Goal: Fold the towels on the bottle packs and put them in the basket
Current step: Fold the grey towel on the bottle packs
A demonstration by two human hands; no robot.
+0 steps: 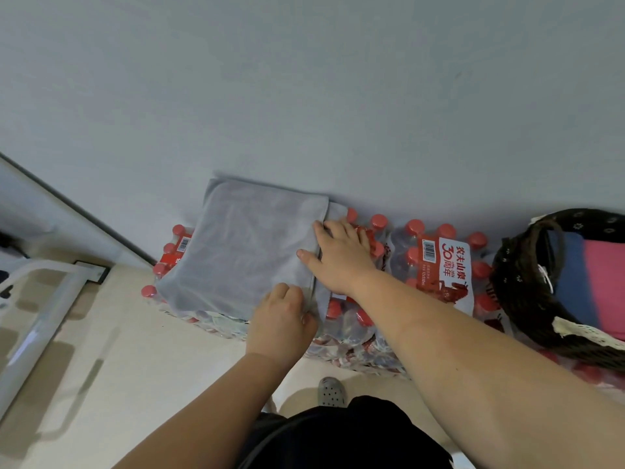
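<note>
Our dark clothes (338,434) sit lowest, and both bare arms reach out past them. Our left hand (282,319) has its fingers curled, and it seems to pinch the near corner of the grey towel (250,245). Our right hand (338,258) lies flat with straight fingers. It presses on the towel's edge, just beyond the left fingers. Most of the towel spreads out to the left of both hands, on top of the bottle packs (449,265). Its long side runs away from us toward the wall (304,79), so the edge goes from the left fingers up to the right fingers. The basket (507,282) sits well to the right of the right fingers, so that hand is nearer to it. We think the towel will have to go that way, past the right hand.
</note>
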